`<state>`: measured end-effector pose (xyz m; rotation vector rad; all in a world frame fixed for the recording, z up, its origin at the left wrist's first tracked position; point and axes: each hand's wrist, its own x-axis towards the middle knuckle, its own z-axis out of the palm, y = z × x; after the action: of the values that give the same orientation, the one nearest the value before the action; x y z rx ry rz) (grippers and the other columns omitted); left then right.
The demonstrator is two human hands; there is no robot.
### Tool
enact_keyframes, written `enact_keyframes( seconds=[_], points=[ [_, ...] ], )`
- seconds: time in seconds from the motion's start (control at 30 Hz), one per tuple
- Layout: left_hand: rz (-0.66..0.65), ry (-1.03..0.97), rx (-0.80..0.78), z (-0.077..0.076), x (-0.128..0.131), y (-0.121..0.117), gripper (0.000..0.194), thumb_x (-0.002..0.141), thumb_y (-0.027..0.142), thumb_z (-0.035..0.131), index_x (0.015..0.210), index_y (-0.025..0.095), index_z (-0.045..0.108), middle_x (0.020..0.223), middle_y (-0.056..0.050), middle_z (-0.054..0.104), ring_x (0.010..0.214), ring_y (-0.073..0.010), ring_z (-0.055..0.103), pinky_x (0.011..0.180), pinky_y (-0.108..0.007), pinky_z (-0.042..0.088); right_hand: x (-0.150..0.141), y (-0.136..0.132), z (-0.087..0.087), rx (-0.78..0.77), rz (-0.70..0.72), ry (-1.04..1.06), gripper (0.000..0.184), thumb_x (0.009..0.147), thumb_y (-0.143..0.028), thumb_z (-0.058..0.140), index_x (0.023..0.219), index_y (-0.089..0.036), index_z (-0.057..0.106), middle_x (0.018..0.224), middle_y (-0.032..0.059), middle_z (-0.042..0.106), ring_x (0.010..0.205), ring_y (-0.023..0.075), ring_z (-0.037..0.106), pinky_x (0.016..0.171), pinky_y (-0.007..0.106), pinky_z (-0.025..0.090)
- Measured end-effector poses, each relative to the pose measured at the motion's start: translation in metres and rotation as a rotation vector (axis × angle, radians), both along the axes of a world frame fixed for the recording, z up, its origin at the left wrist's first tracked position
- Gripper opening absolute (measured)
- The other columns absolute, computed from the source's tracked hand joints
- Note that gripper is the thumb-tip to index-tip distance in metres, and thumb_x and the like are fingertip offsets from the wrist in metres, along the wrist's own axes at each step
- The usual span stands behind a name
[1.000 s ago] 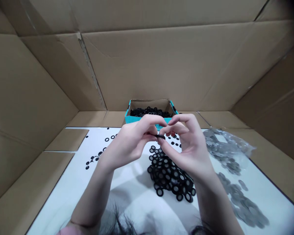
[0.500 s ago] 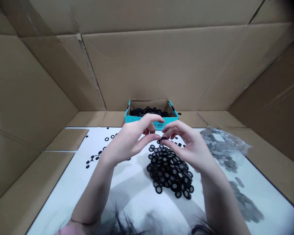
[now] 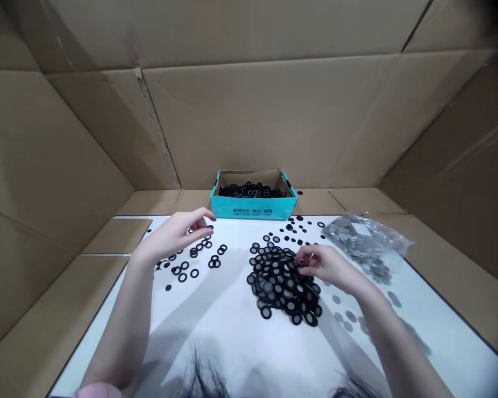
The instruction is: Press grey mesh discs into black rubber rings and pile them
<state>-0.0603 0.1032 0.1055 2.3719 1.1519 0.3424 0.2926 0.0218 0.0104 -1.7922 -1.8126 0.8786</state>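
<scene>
My left hand (image 3: 172, 239) hovers low over loose black rings (image 3: 195, 260) scattered on the white sheet (image 3: 224, 331) at the left, fingers apart and holding nothing. My right hand (image 3: 326, 265) rests at the right edge of a heap of black rings with mesh centres (image 3: 282, 284). Its fingers are curled, tips pressed together against the heap, and I cannot make out what they pinch. A teal box (image 3: 253, 210) heaped with black rings stands behind both hands.
A clear plastic bag of grey discs (image 3: 367, 243) lies at the right, with loose grey discs (image 3: 348, 318) in front of it. More black rings (image 3: 294, 226) dot the sheet near the box. Tall cardboard walls (image 3: 66, 166) enclose the sheet on three sides.
My hands were joined above the heap, working a black ring. They have parted and dropped: the left went left to the loose rings, the right came down onto the heap.
</scene>
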Motion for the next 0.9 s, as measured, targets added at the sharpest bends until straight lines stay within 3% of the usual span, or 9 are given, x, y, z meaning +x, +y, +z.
enact_keyframes(
  seconds=[0.1, 0.27, 0.47, 0.67, 0.9],
  points=[
    [0.102, 0.176, -0.115, -0.017, -0.011, 0.015, 0.04, 0.096, 0.05, 0.047, 0.122, 0.022, 0.059, 0.096, -0.004, 0.073, 0.085, -0.0194, 0.067, 0.072, -0.027, 0.048, -0.002, -0.001, -0.007, -0.023, -0.023, -0.013, 0.014, 0.062, -0.017, 0.068, 0.074, -0.023, 0.062, 0.062, -0.0017, 0.068, 0.055, 0.0153, 0.06, 0.057, 0.027, 0.048],
    [0.163, 0.314, -0.187, -0.062, -0.02, 0.05, 0.04, 0.093, 0.043, 0.057, 0.125, 0.018, 0.062, 0.1, -0.006, 0.073, 0.087, -0.0213, 0.069, 0.076, -0.03, 0.052, 0.002, -0.004, -0.013, -0.02, -0.06, -0.049, 0.018, 0.063, -0.016, 0.066, 0.077, -0.024, 0.058, 0.069, -0.0003, 0.073, 0.062, 0.0178, 0.066, 0.065, 0.03, 0.052],
    [0.211, 0.424, -0.18, -0.108, -0.024, 0.078, 0.037, 0.097, 0.037, 0.063, 0.127, 0.015, 0.06, 0.124, -0.01, 0.064, 0.109, -0.0232, 0.065, 0.094, -0.046, 0.056, 0.045, -0.024, -0.023, -0.03, -0.197, -0.147, 0.011, 0.068, -0.025, 0.065, 0.079, -0.025, 0.062, 0.076, 0.0038, 0.075, 0.067, 0.0221, 0.069, 0.065, 0.034, 0.053],
    [0.221, 0.454, -0.191, -0.128, -0.027, 0.087, 0.036, 0.098, 0.036, 0.063, 0.127, 0.015, 0.061, 0.128, -0.011, 0.063, 0.112, -0.0239, 0.065, 0.095, -0.046, 0.057, 0.086, -0.055, -0.053, -0.07, -0.377, -0.298, 0.019, 0.064, -0.035, 0.069, 0.079, -0.025, 0.065, 0.084, 0.0102, 0.076, 0.074, 0.0303, 0.071, 0.062, 0.039, 0.05],
    [0.177, 0.42, -0.251, -0.134, -0.027, 0.091, 0.034, 0.098, 0.036, 0.063, 0.125, 0.015, 0.062, 0.124, -0.01, 0.065, 0.107, -0.0226, 0.066, 0.092, -0.044, 0.058, 0.098, -0.059, -0.069, -0.054, -0.432, -0.306, 0.013, 0.068, -0.034, 0.065, 0.077, -0.025, 0.062, 0.077, 0.0078, 0.076, 0.07, 0.0292, 0.071, 0.064, 0.04, 0.051]
  ],
)
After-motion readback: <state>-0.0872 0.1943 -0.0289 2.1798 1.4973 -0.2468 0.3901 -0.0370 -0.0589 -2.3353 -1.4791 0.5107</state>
